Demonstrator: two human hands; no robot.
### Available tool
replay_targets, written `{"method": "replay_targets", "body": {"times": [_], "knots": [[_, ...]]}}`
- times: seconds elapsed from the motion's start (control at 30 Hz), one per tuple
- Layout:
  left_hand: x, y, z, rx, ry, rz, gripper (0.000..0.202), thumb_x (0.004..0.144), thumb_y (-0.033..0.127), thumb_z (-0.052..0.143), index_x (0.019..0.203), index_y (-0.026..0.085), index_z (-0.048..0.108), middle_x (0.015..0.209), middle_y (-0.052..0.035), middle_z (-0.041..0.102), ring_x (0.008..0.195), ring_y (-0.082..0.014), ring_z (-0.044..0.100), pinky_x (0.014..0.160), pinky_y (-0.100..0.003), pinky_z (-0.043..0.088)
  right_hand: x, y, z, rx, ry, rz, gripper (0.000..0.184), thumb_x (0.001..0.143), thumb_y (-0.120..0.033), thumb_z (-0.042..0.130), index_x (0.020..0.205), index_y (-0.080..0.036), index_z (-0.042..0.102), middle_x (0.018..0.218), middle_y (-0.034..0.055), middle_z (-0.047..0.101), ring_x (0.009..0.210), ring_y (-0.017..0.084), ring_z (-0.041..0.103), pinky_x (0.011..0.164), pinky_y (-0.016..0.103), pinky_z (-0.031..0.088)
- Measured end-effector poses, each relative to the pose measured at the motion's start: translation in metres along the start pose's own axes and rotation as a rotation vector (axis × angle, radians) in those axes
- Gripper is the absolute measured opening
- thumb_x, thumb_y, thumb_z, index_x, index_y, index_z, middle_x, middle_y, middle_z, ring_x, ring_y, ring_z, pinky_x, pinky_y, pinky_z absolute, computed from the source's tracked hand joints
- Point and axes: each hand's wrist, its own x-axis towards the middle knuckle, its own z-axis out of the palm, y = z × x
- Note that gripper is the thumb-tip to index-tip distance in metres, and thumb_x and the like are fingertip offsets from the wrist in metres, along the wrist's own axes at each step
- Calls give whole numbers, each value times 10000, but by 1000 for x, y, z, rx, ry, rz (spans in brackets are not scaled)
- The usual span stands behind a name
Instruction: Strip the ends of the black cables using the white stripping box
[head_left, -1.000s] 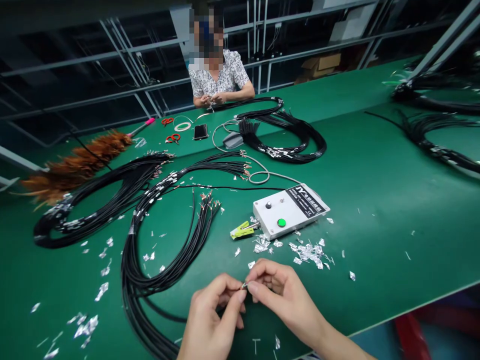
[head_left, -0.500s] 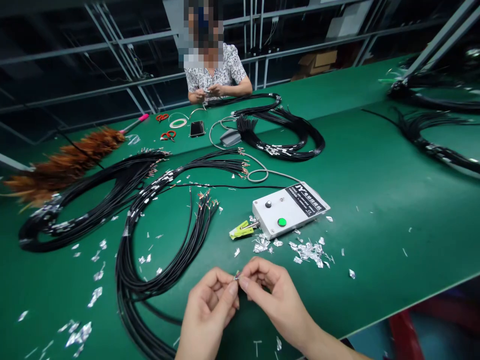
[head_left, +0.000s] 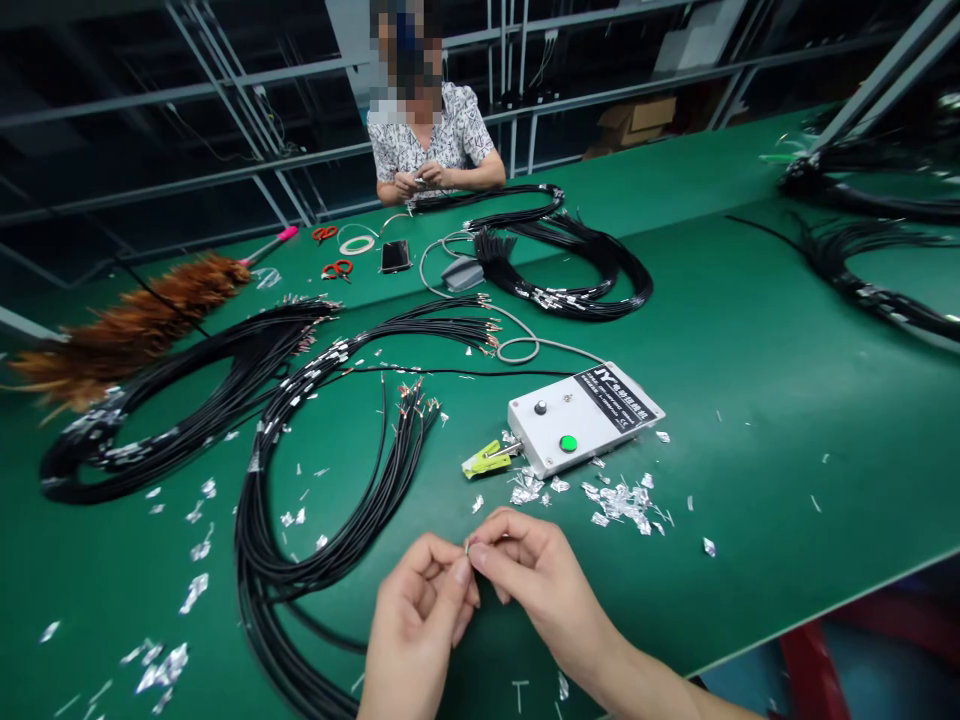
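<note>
My left hand [head_left: 424, 605] is closed in a pinch at the front of the table, where a single black cable [head_left: 322, 630] runs in behind it from the bundle. Between the fingertips shows a tiny pale wire end [head_left: 467, 548], mostly covered by the fingers. My right hand [head_left: 525, 565] pinches the same spot, its thumb and forefinger touching the left fingertips. To the left curves a bundle of black cables [head_left: 259, 520] with stripped, copper-coloured ends. Just beyond my hands stands a grey control box [head_left: 551, 425] with a green button and a yellow-green clip [head_left: 486, 459] on its shaft.
Foil scraps [head_left: 626, 505] litter the green table [head_left: 750, 400]. More cable coils [head_left: 592, 295] lie farther back. Orange-handled scissors [head_left: 337, 269], a dark phone-like device [head_left: 395, 256] and a brown feather duster [head_left: 150, 320] lie at the far left. A co-worker [head_left: 431, 150] sits opposite, hands together.
My right fingertips have shifted slightly left and closed tighter against the left ones, covering more of the small wire end. The table items look unchanged.
</note>
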Motion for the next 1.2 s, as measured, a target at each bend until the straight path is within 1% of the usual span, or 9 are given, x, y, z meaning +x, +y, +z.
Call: {"method": "replay_targets", "body": {"times": [0.07,0.23,0.43,0.6,0.73,0.87,0.97,1.03,1.2], "knots": [[-1,0,3,-3,20,6,402,754,543,707,699,162,592,581,22,546,477,-68,376,448,-182,297,-1,1,1,16,22,30,253,670,-373,732,655,-153,609,606,-37,540,462,50,374,473,211,306],[-4,3,14,-77,87,38,398,721,524,744,658,163,587,566,17,569,493,-82,417,478,-190,316,-3,2,6,64,79,70,222,670,-339,697,629,-172,557,426,-85,427,433,65,356,478,210,293],[-4,4,15,-128,65,37,364,740,476,742,650,161,583,570,6,576,497,-86,389,488,-206,284,-2,2,9,109,117,63,145,630,-280,656,597,-169,568,426,-72,451,433,71,372,484,217,292],[-3,4,14,-156,62,27,387,729,475,757,639,140,586,551,11,556,480,-63,350,492,-205,254,-5,2,1,49,130,69,164,643,-302,665,608,-159,593,420,-73,440,433,70,359,489,222,278],[-4,6,13,-190,82,23,377,726,445,773,642,136,574,555,31,524,471,-49,348,500,-201,240,-8,1,-9,-20,142,30,210,690,-346,685,662,-161,591,468,-68,461,458,74,392,502,222,290],[-6,8,13,-196,61,32,370,737,436,767,640,134,575,556,26,519,468,-50,343,492,-204,225,-5,1,-6,-35,47,-7,286,711,-393,719,851,-155,647,615,-49,518,511,74,439,532,221,337],[-6,8,13,-217,61,35,388,721,445,779,631,138,559,531,35,504,467,-52,343,487,-199,215,0,4,2,4,-15,-52,270,711,-404,736,742,-155,636,691,-34,514,528,69,472,531,221,360],[-6,7,13,-236,69,28,395,709,445,789,624,139,554,522,36,504,464,-53,348,485,-196,217,3,7,5,34,-26,-71,284,718,-406,738,673,-149,624,730,-26,520,507,49,453,506,212,351],[-5,2,12,-258,102,39,366,712,425,791,631,136,580,540,20,532,478,-57,345,484,-196,227,0,12,3,27,12,-68,259,711,-399,745,710,-147,689,780,-5,553,481,25,407,467,196,326]]}}
